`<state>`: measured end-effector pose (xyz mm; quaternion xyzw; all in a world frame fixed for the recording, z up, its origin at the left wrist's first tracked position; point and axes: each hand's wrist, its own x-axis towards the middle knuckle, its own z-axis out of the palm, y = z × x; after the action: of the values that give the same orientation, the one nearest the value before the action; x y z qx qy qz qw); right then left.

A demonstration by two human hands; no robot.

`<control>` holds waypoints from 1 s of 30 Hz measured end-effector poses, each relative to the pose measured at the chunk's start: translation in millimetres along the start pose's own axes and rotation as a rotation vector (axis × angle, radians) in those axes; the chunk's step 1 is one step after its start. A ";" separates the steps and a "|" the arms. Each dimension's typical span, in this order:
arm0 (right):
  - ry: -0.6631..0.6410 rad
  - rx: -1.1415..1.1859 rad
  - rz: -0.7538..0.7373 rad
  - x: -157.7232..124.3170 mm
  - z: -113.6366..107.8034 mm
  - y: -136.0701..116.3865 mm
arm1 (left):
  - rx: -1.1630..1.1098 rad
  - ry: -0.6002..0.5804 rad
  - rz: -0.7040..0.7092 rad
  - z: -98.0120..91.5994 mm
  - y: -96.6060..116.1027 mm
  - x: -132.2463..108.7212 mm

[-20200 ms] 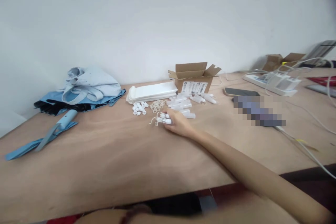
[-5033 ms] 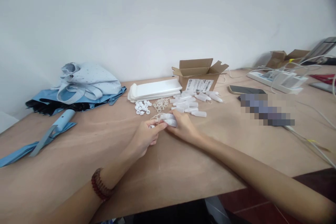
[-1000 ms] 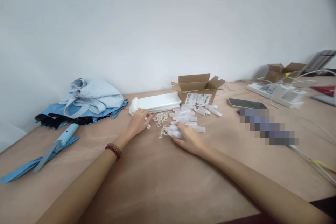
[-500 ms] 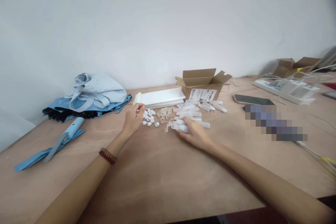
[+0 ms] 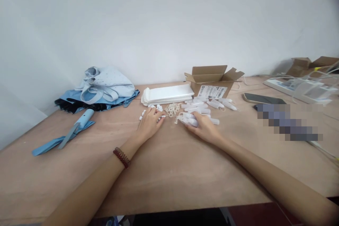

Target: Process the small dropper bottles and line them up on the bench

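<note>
My left hand (image 5: 150, 123) lies palm down with its fingers spread over small white caps (image 5: 159, 107), covering most of them. Against its fingertips is the edge of this cap pile. My right hand (image 5: 203, 127) curls its fingers around small translucent plastic bottles (image 5: 191, 122) with white strings attached; its fingertips are partly hidden. More of these bottles (image 5: 197, 103) lie in a loose group just beyond it. Between the two hands a tangle of thin cream string (image 5: 173, 108) rests on the table.
Behind the caps lies a stack of flat white packets (image 5: 169, 94). An open cardboard box (image 5: 212, 84) stands by the wall. To the left are a folded blue umbrella (image 5: 86, 118) and light-blue cloth (image 5: 108, 84). A phone (image 5: 265, 99) and a power strip (image 5: 296, 90) lie right.
My left hand has moved right and over the white caps, its fingers going from bunched to spread. My right hand stays at the bottles. The view has shifted slightly left.
</note>
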<state>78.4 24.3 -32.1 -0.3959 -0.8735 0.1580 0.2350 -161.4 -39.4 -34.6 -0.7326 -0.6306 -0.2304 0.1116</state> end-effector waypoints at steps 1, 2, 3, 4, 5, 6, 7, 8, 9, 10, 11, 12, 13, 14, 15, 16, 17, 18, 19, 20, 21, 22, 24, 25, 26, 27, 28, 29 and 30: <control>0.003 -0.003 -0.001 -0.1 -0.1 0.1 | -0.007 -0.003 -0.004 -0.1 -0.8 -0.6; 0.005 -0.007 -0.004 -0.2 -0.2 0.1 | -0.012 -0.004 -0.007 -0.3 -0.8 -1.0; 0.005 -0.011 -0.007 -0.5 -0.5 0.1 | -0.018 -0.001 -0.009 -1.0 -0.1 -1.2; 0.003 -0.016 -0.013 -0.9 -1.0 0.1 | -0.030 0.008 -0.010 -2.1 1.4 -1.4; -0.001 -0.021 -0.022 -1.4 -1.5 0.0 | -0.053 0.022 -0.011 -3.7 3.5 -1.5; -0.004 -0.026 -0.036 -2.1 -2.2 -0.3 | -0.091 0.043 -0.015 -5.8 6.3 -1.6; -0.007 -0.028 -0.058 -2.8 -2.9 -0.7 | -0.148 0.070 -0.030 -8.1 9.7 -1.9; -0.009 -0.026 -0.089 -3.6 -3.6 -1.2 | -0.228 0.092 -0.058 -10.3 13.7 -2.3; -0.010 -0.019 -0.124 -4.3 -4.4 -1.7 | -0.335 0.099 -0.100 -12.3 18.2 -3.0; -0.009 -0.012 -0.161 -5.0 -5.0 -2.3 | -0.472 0.081 -0.156 -13.6 23.2 -3.9; -0.006 -0.006 -0.194 -5.5 -5.4 -2.8 | -0.637 0.038 -0.230 -14.2 28.5 -4.9; -0.002 -0.002 -0.225 -5.9 -5.7 -3.1 | -0.819 -0.032 -0.314 -14.2 33.9 -6.1; 0.004 -0.002 -0.255 -6.0 -5.9 -3.2 | -1.002 -0.117 -0.403 -13.7 39.1 -7.3; 0.012 -0.007 -0.283 -6.0 -6.0 -3.0 | -1.167 -0.205 -0.487 -13.1 43.9 -8.4; 0.022 -0.014 -0.313 -5.9 -6.1 -2.5 | -1.298 -0.282 -0.561 -12.6 48.0 -9.2; 0.031 -0.022 -0.343 -5.7 -6.4 -1.9 | -1.383 -0.341 -0.619 -12.5 51.3 -9.8; 0.038 -0.029 -0.369 -5.4 -6.7 -1.3 | -1.418 -0.372 -0.658 -12.9 53.6 -10.0; 0.045 -0.032 -0.388 -5.3 -7.3 -0.8 | -1.406 -0.361 -0.684 -13.9 54.8 -10.0; 0.050 -0.030 -0.398 -5.3 -7.9 -0.5 | -1.353 -0.306 -0.696 -15.3 55.1 -9.6; 0.053 -0.025 -0.403 -5.5 -8.7 -0.6 | -1.275 -0.219 -0.695 -17.0 54.8 -9.1; 0.055 -0.018 -0.405 -6.0 -9.4 -1.0 | -1.194 -0.122 -0.686 -18.8 53.9 -8.5; 0.055 -0.012 -0.411 -6.6 -10.2 -1.8 | -1.134 -0.039 -0.674 -20.5 53.0 -7.9; 0.054 0.000 -0.432 -8.2 -11.2 -3.9 | -1.126 0.000 -0.668 -23.0 51.7 -7.0; 0.051 0.003 -0.444 -8.9 -11.4 -4.9 | -1.174 -0.063 -0.686 -23.6 51.6 -6.9; 0.052 0.003 -0.454 -9.5 -11.3 -5.8 | -1.237 -0.167 -0.713 -23.6 51.9 -7.1; 0.055 0.002 -0.460 -9.8 -11.0 -6.3 | -1.295 -0.291 -0.736 -23.3 52.4 -7.4; 0.060 -0.003 -0.462 -9.8 -10.4 -6.5 | -1.340 -0.418 -0.755 -22.6 53.2 -8.0; 0.064 -0.011 -0.465 -9.6 -9.7 -6.3 | -1.376 -0.534 -0.769 -21.8 54.2 -8.7; 0.063 -0.021 -0.464 -9.3 -8.8 -5.9 | -1.407 -0.622 -0.777 -21.1 55.3 -9.5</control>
<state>84.8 14.2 -24.7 -0.1917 -0.9350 0.0779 0.2881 -112.6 -67.1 -13.8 -0.3936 -0.5492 -0.3781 -0.6328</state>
